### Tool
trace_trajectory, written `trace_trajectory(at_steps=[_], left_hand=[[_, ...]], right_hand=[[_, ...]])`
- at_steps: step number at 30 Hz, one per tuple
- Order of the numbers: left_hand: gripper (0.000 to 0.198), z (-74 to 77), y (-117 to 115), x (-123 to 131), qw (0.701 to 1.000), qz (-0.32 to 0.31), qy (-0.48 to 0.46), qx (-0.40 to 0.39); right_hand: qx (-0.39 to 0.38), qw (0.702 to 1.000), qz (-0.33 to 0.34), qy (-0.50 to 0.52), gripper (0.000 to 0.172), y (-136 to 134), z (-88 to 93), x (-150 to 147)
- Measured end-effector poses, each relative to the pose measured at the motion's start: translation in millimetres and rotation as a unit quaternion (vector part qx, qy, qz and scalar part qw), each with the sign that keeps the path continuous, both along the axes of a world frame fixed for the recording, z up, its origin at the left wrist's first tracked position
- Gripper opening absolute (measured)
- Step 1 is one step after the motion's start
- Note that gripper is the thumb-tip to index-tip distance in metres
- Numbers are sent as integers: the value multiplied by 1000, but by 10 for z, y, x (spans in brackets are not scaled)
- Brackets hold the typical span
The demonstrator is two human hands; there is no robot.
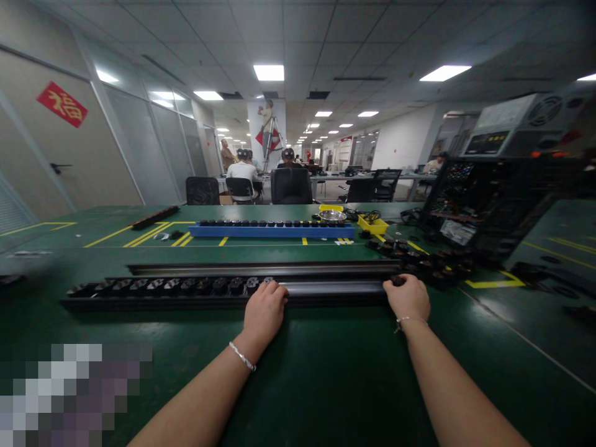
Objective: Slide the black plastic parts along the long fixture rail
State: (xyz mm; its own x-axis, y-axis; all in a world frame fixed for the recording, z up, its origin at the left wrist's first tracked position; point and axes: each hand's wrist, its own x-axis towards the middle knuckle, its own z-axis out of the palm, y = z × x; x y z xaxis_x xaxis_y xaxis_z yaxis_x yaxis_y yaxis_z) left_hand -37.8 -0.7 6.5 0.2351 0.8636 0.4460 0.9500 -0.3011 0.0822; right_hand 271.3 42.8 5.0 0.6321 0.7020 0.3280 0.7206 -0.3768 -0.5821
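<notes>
Along the black rail's near edge [158, 304], green tabletop [321, 372] spreads.

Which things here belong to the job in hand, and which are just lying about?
Seemingly part of the job:
front black channel, with the left hand at it
row of black modules inside it
small black piece in the right hand

Seemingly just lying about:
open computer case
yellow tray
metal bowl
</notes>
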Motion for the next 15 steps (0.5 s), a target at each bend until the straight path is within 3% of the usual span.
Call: trace_trajectory(at_steps=[15], left_hand=[[15,-21,7,-5,1000,4,-2,2]], right_hand=[[18,999,-26,9,40,11,-10,137]])
